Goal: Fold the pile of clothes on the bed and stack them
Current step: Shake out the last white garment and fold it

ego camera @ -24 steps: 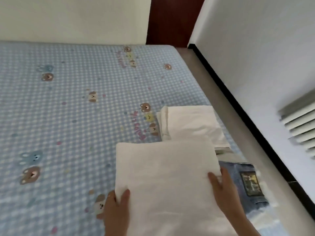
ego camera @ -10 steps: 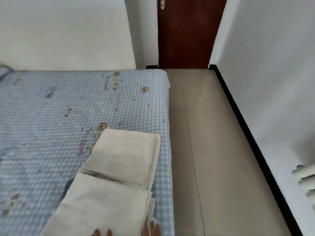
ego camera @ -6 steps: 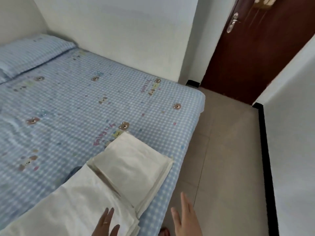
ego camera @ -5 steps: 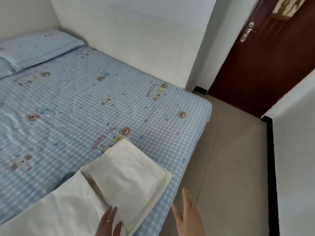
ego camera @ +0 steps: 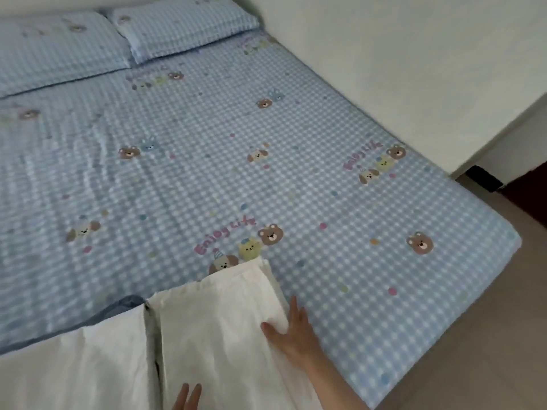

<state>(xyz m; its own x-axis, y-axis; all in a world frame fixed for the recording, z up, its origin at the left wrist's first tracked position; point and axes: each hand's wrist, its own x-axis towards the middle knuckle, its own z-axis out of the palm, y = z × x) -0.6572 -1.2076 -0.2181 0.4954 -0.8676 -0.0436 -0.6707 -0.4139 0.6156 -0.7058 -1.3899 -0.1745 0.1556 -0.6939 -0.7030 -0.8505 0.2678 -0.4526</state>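
Right hand point(ego camera: 291, 329) lies flat and open, fingers straight, on the right edge of the folded white cloth point(ego camera: 225, 327) at lower centre of the frame, thumb on the cloth and fingertips reaching onto the sheet. Left hand point(ego camera: 186, 398) shows only as two straight fingers at the bottom edge, resting on the same cloth and holding nothing that can be seen. A second white piece point(ego camera: 74, 368) lies just beside it at lower left, a dark gap between them, and a bit of blue denim point(ego camera: 124, 304) pokes out from under its upper edge.

By my judgement the step is squaring and pressing this fold before stacking. To do it well, keep both palms flat, sweep outward from the middle to push out the wrinkles near the centre, line up the layered right edge, then lift from beneath so the layers do not slide apart.

All of this sits near the lower edge of the bed point(ego camera: 325, 179), which fills most of the frame under a blue checked sheet with bear and puppy faces. "Enjoy life" is printed in pink just above the cloth and again at right. Two pillows point(ego camera: 180, 23) in matching check lie at upper left. No brand label is readable.
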